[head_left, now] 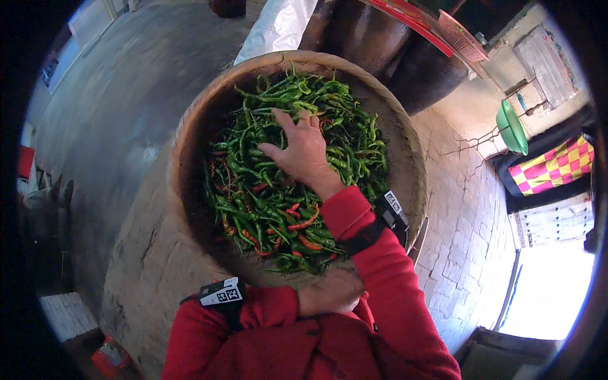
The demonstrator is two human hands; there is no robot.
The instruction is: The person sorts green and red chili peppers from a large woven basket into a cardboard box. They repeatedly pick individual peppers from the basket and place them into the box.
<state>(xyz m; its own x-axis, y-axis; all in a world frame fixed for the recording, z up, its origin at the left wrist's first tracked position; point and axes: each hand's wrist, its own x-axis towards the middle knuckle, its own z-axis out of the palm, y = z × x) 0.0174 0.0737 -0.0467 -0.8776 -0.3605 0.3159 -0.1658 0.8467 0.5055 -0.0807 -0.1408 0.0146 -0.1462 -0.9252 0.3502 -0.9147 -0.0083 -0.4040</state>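
Note:
A large round woven basket (pixel 413 142) holds a broad heap of chili peppers (pixel 247 166), mostly green, with red and orange ones chiefly in the lower part. Over the upper middle of the heap is my right hand (pixel 301 147), palm down, fingers spread and their tips on or just above green peppers; no pepper shows gripped in it. My left hand (pixel 335 289) lies across the near rim of the basket, close to my body. Its fingers are hidden, partly by my right sleeve, so what it holds does not show. Both sleeves are red, with strapped-on devices.
Large dark glazed jars (pixel 361 38) stand behind the basket, one under a red lid or tray with a pink plastic basket (pixel 460 35). A white sack (pixel 278 28) touches the far rim area. A green basin (pixel 512 127) hangs on the right wall. Stone floor lies left.

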